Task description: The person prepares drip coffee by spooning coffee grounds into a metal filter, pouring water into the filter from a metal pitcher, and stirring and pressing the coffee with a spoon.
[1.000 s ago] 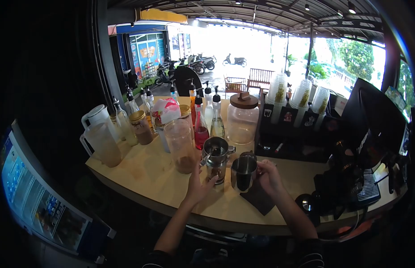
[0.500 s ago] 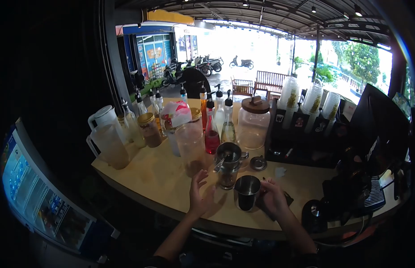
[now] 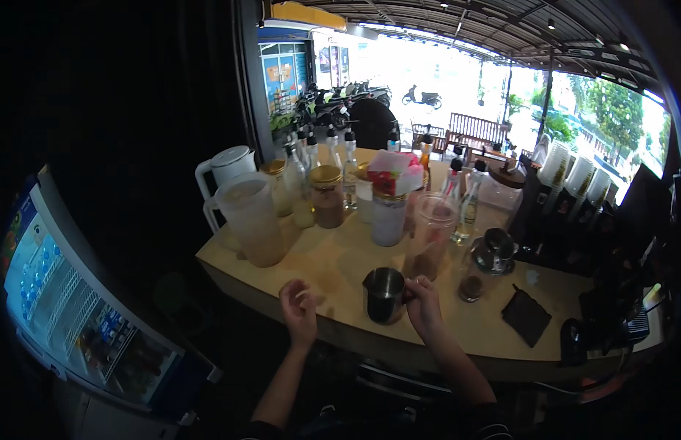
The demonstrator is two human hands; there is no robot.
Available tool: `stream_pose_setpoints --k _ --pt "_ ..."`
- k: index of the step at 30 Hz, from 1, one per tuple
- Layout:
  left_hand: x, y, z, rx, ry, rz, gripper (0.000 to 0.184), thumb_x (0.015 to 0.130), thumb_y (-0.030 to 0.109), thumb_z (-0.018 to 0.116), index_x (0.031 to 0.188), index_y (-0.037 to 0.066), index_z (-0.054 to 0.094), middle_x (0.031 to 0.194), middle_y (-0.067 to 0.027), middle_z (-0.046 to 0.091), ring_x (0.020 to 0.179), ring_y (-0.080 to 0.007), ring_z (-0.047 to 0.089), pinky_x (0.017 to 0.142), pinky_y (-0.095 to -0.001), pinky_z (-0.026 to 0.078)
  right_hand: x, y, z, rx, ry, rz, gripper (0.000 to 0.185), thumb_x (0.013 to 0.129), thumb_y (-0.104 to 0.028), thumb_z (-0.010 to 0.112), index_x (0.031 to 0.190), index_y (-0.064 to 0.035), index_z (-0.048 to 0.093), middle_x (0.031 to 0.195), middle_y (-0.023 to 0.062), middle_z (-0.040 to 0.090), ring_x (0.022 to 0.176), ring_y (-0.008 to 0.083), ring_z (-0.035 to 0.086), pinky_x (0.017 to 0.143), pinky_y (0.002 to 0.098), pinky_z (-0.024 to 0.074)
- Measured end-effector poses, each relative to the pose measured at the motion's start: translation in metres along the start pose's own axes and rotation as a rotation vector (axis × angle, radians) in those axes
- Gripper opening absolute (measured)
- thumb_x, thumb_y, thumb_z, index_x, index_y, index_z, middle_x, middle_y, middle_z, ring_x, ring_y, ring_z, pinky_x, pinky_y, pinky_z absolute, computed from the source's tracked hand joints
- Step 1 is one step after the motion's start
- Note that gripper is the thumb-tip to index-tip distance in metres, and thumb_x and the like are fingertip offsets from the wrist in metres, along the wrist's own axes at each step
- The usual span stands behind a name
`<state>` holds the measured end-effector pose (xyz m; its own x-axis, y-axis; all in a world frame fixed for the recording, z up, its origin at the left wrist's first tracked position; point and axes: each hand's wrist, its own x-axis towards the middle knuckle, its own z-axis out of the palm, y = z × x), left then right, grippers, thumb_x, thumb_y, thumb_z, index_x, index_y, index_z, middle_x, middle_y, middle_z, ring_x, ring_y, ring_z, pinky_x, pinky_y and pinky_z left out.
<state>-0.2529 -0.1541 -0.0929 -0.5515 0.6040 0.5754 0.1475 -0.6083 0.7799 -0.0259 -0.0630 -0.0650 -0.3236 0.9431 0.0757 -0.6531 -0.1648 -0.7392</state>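
Observation:
My right hand grips a stainless steel milk jug by its handle. The jug is upright over the front of the wooden counter; whether its base touches the wood I cannot tell. To its left my left hand is raised near the counter's front edge, fingers loosely bent and apart, with nothing in it. Behind the jug stands a tall clear plastic container. A frosted plastic pitcher is the vessel nearest beyond my left hand. To the right is a small glass with a metal drip filter by it, slightly blurred.
Jars with gold lids, pump bottles and a white-lidded pitcher crowd the back. A dark cloth lies at right, near dark equipment. Stacked plastic cups stand beyond. A lit drinks fridge is at left.
The view has swung left, so the counter things appear further right. My right hand has carried the jug leftward, away from the glass and filter. My left hand has moved left too.

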Motion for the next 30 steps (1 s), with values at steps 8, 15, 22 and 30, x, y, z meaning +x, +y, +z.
stream_pose_setpoints --k 8,15,22,30 --pt "0.122 -0.026 -0.079 0.216 0.143 0.056 0.061 0.093 0.025 0.055 0.141 0.000 0.026 0.139 -0.0164 0.034 0.134 -0.0275 0.028 0.110 -0.0386 0.023 0.080 0.084 0.018 -0.012 0.063 -0.146 0.015 0.088 -0.007 0.058 0.078 -0.0087 0.047 0.068 0.0031 0.052 0.061 0.0141 0.053 0.062 0.0295 0.0434" --pt "0.227 -0.051 -0.109 -0.055 0.168 -0.055 0.068 0.095 0.047 0.043 0.140 -0.001 0.029 0.138 -0.0161 0.038 0.132 -0.0268 0.032 0.109 -0.0351 0.024 0.088 0.091 0.006 -0.200 0.137 -0.249 0.016 0.091 -0.012 0.057 0.082 -0.0096 0.044 0.070 0.0031 0.053 0.061 0.0144 0.055 0.056 0.0313 0.0492" --pt "0.256 -0.018 -0.101 -0.220 0.194 -0.193 0.062 0.095 0.051 0.039 0.127 -0.001 0.048 0.126 -0.0136 0.051 0.117 -0.0222 0.049 0.099 -0.0332 0.036 0.088 0.083 0.012 -0.264 0.108 -0.225 0.015 0.093 -0.013 0.055 0.083 -0.0097 0.044 0.069 0.0028 0.052 0.060 0.0153 0.055 0.057 0.0315 0.0487" --pt "0.283 -0.042 -0.113 -0.334 0.179 -0.323 0.053 0.090 0.046 0.042 0.124 0.006 0.050 0.121 -0.0113 0.054 0.113 -0.0248 0.052 0.096 -0.0393 0.041 0.082 0.081 0.017 -0.261 0.039 -0.187 0.016 0.093 -0.014 0.054 0.080 -0.0094 0.047 0.068 0.0018 0.052 0.064 0.0147 0.055 0.062 0.0300 0.0463"
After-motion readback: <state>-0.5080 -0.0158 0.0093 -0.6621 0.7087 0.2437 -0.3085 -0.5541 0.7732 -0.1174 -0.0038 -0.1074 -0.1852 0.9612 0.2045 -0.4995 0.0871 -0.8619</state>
